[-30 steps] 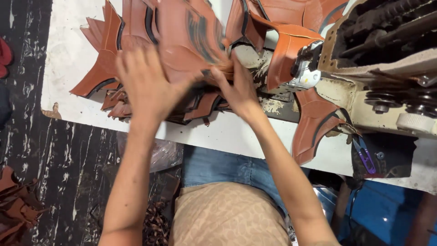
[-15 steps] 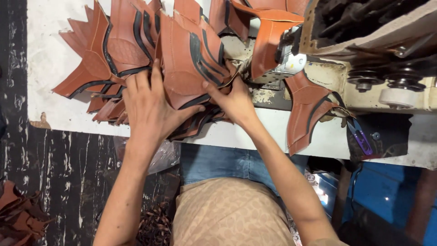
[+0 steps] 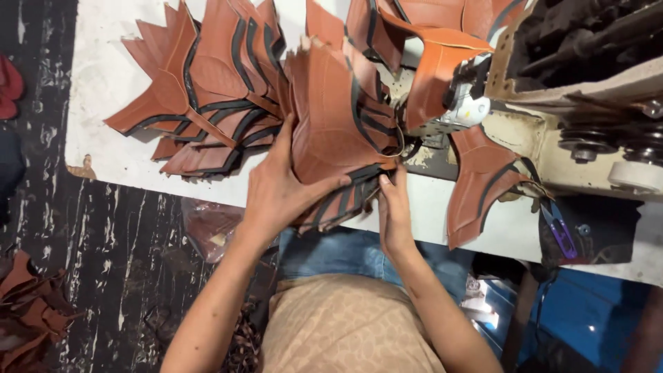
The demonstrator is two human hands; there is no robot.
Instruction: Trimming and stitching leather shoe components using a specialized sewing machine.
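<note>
Leather pieces [image 3: 331,117], brown with black trim, stand bunched as a stack at the near edge of the white table [image 3: 103,76], roughly in the middle of the view, and both hands hold them there. The left hand [image 3: 280,190] presses against the stack's left and near side, its fingers [image 3: 324,188] curled over the front piece and clamped on the bundle, thumb up along the left edge. The right hand [image 3: 395,211] supports the stack from below at its near right corner, fingers together and tucked under the lower black-edged tips, so their grip is partly hidden. Just to the left, more leather pieces of the same cut lie fanned out flat on the table [image 3: 200,90], their points aimed left and far. To the right, a sewing machine [image 3: 573,83] sits on the table, with another brown piece [image 3: 435,69] draped over its near-left part and one more [image 3: 480,183] hanging over the table's near edge beside it. A small purple tool [image 3: 561,231] lies near the edge, right of that hanging piece. Below the table the person's blue trousers [image 3: 345,252] and tan patterned shirt [image 3: 345,324] show. On the dark floor at the far left corner of the view lies a heap of brown scraps [image 3: 27,304].
</note>
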